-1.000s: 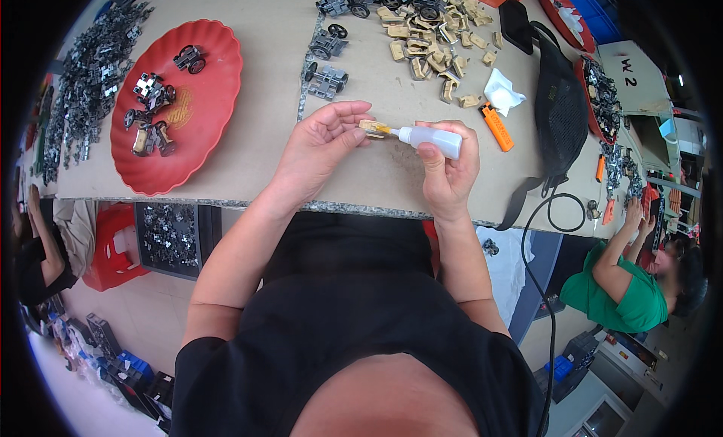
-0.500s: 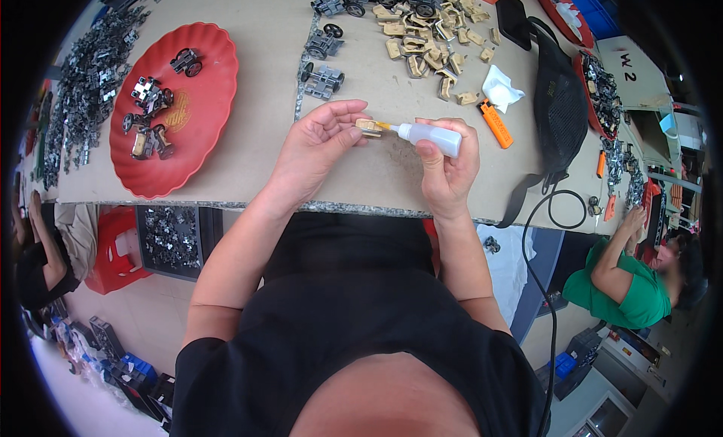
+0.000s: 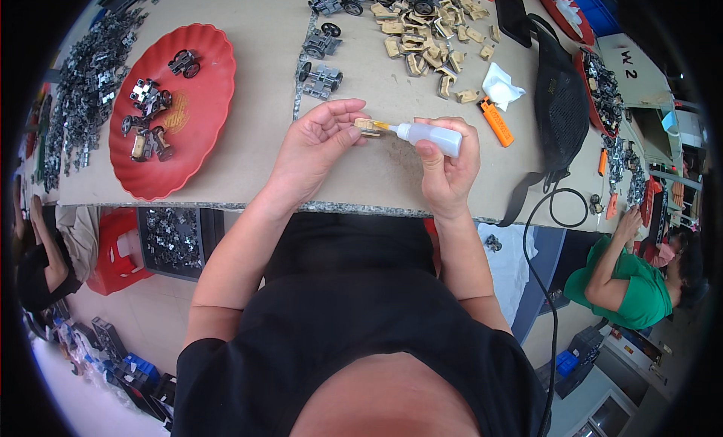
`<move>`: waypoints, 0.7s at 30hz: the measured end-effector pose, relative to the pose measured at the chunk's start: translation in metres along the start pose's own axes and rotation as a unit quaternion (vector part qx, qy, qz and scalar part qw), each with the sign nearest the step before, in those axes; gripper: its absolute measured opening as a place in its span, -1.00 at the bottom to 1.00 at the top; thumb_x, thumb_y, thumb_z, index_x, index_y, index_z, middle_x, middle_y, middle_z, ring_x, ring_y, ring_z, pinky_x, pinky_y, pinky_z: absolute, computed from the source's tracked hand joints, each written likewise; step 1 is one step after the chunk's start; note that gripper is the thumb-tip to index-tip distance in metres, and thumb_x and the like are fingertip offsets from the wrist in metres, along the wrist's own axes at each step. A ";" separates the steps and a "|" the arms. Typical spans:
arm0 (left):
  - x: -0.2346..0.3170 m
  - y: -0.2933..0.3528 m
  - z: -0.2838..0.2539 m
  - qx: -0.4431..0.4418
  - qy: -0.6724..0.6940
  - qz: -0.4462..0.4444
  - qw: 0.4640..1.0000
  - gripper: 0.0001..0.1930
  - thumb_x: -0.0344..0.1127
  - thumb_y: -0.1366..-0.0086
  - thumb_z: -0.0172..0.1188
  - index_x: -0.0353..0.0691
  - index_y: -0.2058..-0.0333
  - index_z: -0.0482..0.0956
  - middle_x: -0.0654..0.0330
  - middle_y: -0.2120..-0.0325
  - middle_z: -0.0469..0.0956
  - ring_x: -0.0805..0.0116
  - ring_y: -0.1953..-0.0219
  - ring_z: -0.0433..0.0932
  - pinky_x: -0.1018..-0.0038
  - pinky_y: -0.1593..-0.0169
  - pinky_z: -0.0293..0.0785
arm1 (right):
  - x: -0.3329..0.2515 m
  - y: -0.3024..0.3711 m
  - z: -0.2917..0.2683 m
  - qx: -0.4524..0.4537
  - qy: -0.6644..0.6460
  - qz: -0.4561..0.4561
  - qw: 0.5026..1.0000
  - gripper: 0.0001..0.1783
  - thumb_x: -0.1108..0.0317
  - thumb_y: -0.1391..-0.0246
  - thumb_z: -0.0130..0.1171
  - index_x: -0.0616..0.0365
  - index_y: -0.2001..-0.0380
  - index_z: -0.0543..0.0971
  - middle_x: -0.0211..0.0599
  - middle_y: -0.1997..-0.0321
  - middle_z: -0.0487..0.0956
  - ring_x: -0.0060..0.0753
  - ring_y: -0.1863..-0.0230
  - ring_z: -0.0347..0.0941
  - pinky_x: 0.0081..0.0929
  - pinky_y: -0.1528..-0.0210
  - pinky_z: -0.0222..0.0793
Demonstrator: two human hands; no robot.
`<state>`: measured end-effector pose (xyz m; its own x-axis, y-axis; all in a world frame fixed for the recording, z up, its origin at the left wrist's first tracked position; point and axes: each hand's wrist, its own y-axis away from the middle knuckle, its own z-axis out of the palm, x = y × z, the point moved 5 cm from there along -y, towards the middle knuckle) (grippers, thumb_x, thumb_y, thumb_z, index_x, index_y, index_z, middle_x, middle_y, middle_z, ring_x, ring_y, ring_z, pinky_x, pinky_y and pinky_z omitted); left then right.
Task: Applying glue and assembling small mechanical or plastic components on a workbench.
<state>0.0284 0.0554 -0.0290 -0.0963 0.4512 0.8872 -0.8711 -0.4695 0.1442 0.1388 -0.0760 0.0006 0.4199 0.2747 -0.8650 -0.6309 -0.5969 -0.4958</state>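
Between the thumb and fingers of my left hand [image 3: 320, 139] is a small tan plastic part [image 3: 367, 126]. My right hand [image 3: 452, 166] grips a white squeeze bottle [image 3: 437, 139], laid nearly level. Its narrow yellowish nozzle [image 3: 384, 126] points left and meets the tan part, or comes very close; I cannot tell which. Beyond my hands lies a heap of similar tan parts [image 3: 429, 45]. Grey wheeled chassis pieces [image 3: 322, 79] stand in a line to the left of that heap.
On the left a red scalloped plate [image 3: 207, 113] holds several wheeled assemblies, with a grey parts heap [image 3: 94, 83] beyond. To the right lie an orange cutter [image 3: 497, 124], a crumpled tissue [image 3: 502, 87], a black pouch [image 3: 559, 105] and a cable [image 3: 536, 271]. A co-worker in green [image 3: 621, 286] sits at right.
My hands, the tan part and the bottle stay almost exactly where they were. The co-worker on the right has shifted slightly.
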 end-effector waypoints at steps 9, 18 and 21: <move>0.001 0.001 0.001 -0.003 0.004 0.000 1.000 -0.68 -0.52 -0.22 0.02 -0.36 0.03 0.33 0.16 0.21 0.45 0.49 0.15 0.43 0.56 0.04 0.41 | 0.001 0.000 0.000 0.008 0.014 0.002 1.000 -0.69 0.34 0.00 0.19 0.27 0.27 0.35 -0.21 0.33 0.47 -0.55 0.36 0.39 -0.66 0.31 0.32; 0.001 0.001 -0.001 0.012 0.014 0.004 1.000 -0.68 -0.51 -0.22 0.03 -0.35 0.03 0.33 0.14 0.20 0.45 0.47 0.15 0.43 0.54 0.05 0.40 | 0.001 0.000 -0.002 0.008 0.021 0.005 1.000 -0.69 0.34 -0.01 0.19 0.27 0.27 0.35 -0.23 0.35 0.47 -0.56 0.37 0.40 -0.67 0.32 0.31; 0.001 0.000 -0.001 0.013 0.018 0.004 1.000 -0.68 -0.52 -0.22 0.02 -0.37 0.03 0.32 0.11 0.19 0.44 0.47 0.15 0.43 0.56 0.04 0.41 | 0.001 0.001 -0.001 0.003 0.011 0.010 1.000 -0.69 0.34 -0.01 0.18 0.28 0.26 0.34 -0.22 0.35 0.47 -0.56 0.37 0.40 -0.67 0.31 0.32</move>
<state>0.0273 0.0567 -0.0287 -0.1214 0.4745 0.8719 -0.8577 -0.4922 0.1484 0.1394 -0.0766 -0.0009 0.4223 0.2456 -0.8726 -0.6429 -0.5974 -0.4793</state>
